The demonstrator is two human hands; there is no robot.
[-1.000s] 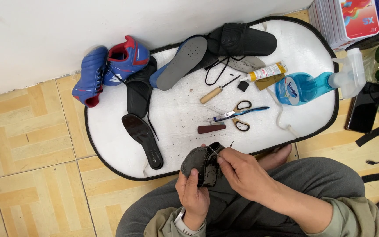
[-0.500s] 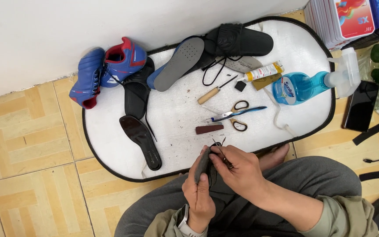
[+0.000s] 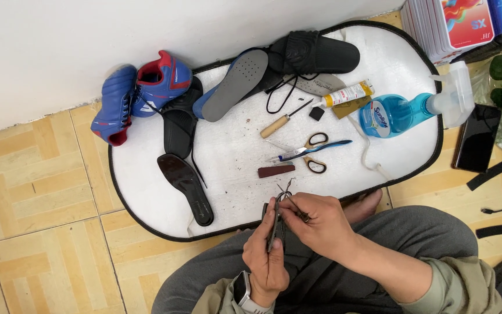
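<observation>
**At the near edge of the white mat: hand-stitching of a dark shoe piece, with risks noted**

Item 1. Left hand (image 3: pixel 267 256): grip pressed together around a thin dark shoe piece (image 3: pixel 274 224), held edge-up over the lap, just past the mat's (image 3: pixel 146 192) black rim.

Item 2. Right hand (image 3: pixel 316 224): fingertips pinched on something slender at the piece's upper end, apparently a needle; dark thread (image 3: pixel 286 187) loops above it. The tool itself is too small to make out.

Item 3. On the mat, well apart from the hands: scissors (image 3: pixel 312 152), wooden-handled awl (image 3: pixel 280 123), glue tube (image 3: pixel 347 93), blue spray bottle (image 3: pixel 399 113), loose black insole (image 3: pixel 186 187), grey insole (image 3: pixel 233 84), black shoe (image 3: pixel 312 53), blue-and-red shoes (image 3: pixel 140 93).

Risks, as judged:
- The pinched point sits close to the left thumb; a slip through stiff material could prick it.
- The loose thread loops may tangle or knot if pulled fast.
- The piece is held by its edge alone; a hard tug could twist it out of the grip.
- The spray bottle lies on its side near the mat's rim, beside a phone (image 3: pixel 476 144) on the floor; a leak would reach it.
</observation>
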